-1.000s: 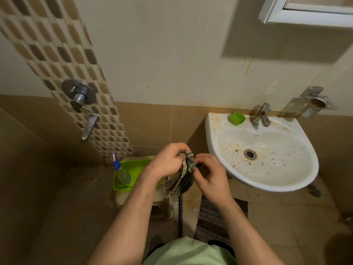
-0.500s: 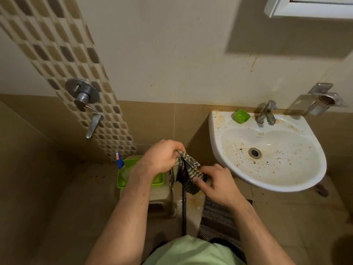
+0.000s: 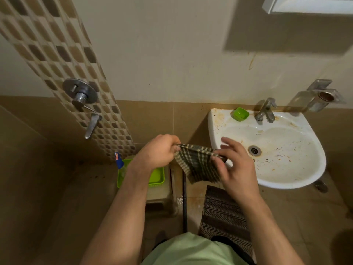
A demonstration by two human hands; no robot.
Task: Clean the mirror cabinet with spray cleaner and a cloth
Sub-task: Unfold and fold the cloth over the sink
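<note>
Checked cloth [image 3: 196, 165]: held stretched between both hands in front of the body, just left of the sink [image 3: 298, 180], with the loose part hanging below the top edge.
Left hand [image 3: 158, 153]: clenched into a fist on the cloth's left corner.
Right hand [image 3: 235, 165]: the right end of the cloth is pinched between thumb and lower fingers, while the upper fingers are spread and free.
Spray bottle [image 3: 119, 161]: seen standing in the green tray [image 3: 158, 178] below the left forearm, untouched; only its blue top is clearly shown.
Mirror cabinet [image 3: 305, 5]: mounted high on the wall above the sink, well apart from the hands; only its lower edge is visible.
Step in hand: the cloth is judged to be being opened out and readied for wiping.
Done well: the cloth is best folded into a flat pad, so that a clean face is presented and no corner is left trailing.
Next need: one hand must be freed for the bottle.
</note>
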